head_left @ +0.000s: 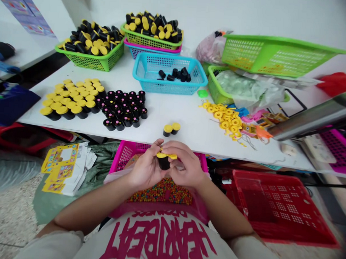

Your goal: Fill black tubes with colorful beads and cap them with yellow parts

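My left hand [144,165] grips a small black cylinder [164,163] just above my lap. My right hand [184,164] pinches a flat yellow piece [166,156] on the cylinder's top. Beyond my hands, two yellow-topped black cylinders [171,128] stand near the white table's front edge [76,119]. Farther left are rows of yellow-topped cylinders [69,100] and rows of black cylinders with pink centres [122,108]. Loose yellow rings [225,118] lie to the right. Below my hands, a pink bag holds multicoloured beads [161,192].
Green baskets [93,51] [151,35] hold more yellow-and-black cylinders, and a blue basket [169,74] holds black ones. A tilted green basket [279,56] sits at the back right. A pink basket [128,152] stands under my hands, and a red crate [278,208] rests on the floor.
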Tool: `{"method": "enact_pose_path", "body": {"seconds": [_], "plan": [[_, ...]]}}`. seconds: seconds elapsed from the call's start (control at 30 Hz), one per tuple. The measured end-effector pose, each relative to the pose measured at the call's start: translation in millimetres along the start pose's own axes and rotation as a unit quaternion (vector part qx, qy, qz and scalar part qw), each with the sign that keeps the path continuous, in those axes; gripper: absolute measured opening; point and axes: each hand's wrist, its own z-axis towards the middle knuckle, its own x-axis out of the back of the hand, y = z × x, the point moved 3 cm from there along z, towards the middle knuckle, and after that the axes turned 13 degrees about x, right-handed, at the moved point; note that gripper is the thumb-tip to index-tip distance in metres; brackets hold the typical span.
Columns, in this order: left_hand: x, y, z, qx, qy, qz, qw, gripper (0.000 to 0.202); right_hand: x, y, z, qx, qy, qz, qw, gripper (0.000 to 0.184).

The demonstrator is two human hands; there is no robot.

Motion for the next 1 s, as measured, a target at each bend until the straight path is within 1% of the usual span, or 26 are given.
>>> {"method": "enact_pose_path", "body": {"seconds": [0.1,0.2,0.27,0.33,0.47,0.53,0.6,0.63,0.67,0.7,0.73,0.77,0.8,0.83,0.87,0.9,0.93,0.97,1.0], "plan": [[0.7,0,-2,0.004,0.01,-0.013,1.0,0.032,2,-2,-2,0.013,0.021,-0.021,0.999,0.046],[1.3,0,-1,0.013,0.018,-0.024,0.999,0.026,1,0,-3,-0.022,0.032,0.0,0.999,0.039],[0.5,0,0,0.033,-0.003,-0.017,0.999,0.023,0,2,-3,-0.051,0.028,0.035,0.998,0.038],[-0.9,-1,0,0.049,-0.029,-0.011,0.998,0.024,-3,1,-2,-0.062,0.035,0.062,0.996,0.038],[-3.1,-2,-1,0.045,-0.043,-0.017,0.998,0.024,-6,-1,-1,-0.071,0.087,0.084,0.99,0.035],[-4.2,-4,-2,0.044,-0.054,-0.008,0.998,0.023,-4,3,-1,-0.085,0.101,0.113,0.985,0.037],[-2.9,-4,-4,0.006,-0.063,0.028,0.998,0.028,-1,10,-2,-0.116,0.078,0.189,0.972,0.044],[-1.3,-3,-5,-0.028,-0.068,0.064,0.995,0.031,2,13,-2,-0.135,0.06,0.24,0.959,0.045],[0.4,-1,-7,-0.068,-0.076,0.121,0.987,0.032,5,16,-2,-0.152,0.045,0.291,0.943,0.041],[2.0,1,-10,-0.111,-0.085,0.195,0.971,0.033,8,19,-2,-0.162,0.038,0.337,0.927,0.035],[3.2,3,-13,-0.152,-0.098,0.284,0.942,0.031,11,20,-2,-0.166,0.039,0.373,0.912,0.027],[3.7,5,-16,-0.19,-0.114,0.377,0.899,0.03,14,20,-2,-0.168,0.049,0.401,0.899,0.019],[3.9,8,-19,-0.224,-0.128,0.465,0.847,0.029,15,20,-1,-0.175,0.059,0.425,0.886,0.013],[3.9,10,-22,-0.254,-0.135,0.54,0.791,0.03,15,20,-1,-0.196,0.061,0.453,0.868,0.013],[3.4,14,-25,-0.278,-0.134,0.599,0.739,0.033,13,19,-2,-0.234,0.054,0.485,0.841,0.021],[2.5,17,-27,-0.294,-0.126,0.642,0.697,0.035,10,19,-4,-0.281,0.042,0.52,0.806,0.032],[1.1,21,-29,-0.301,-0.114,0.672,0.667,0.035,6,18,-6,-0.328,0.025,0.55,0.767,0.046],[-0.4,24,-31,-0.297,-0.091,0.69,0.654,0.033,2,17,-9,-0.369,0.008,0.572,0.733,0.057],[-2.0,28,-32,-0.285,-0.065,0.698,0.653,0.031,-1,16,-12,-0.398,-0.002,0.582,0.709,0.062]]}}
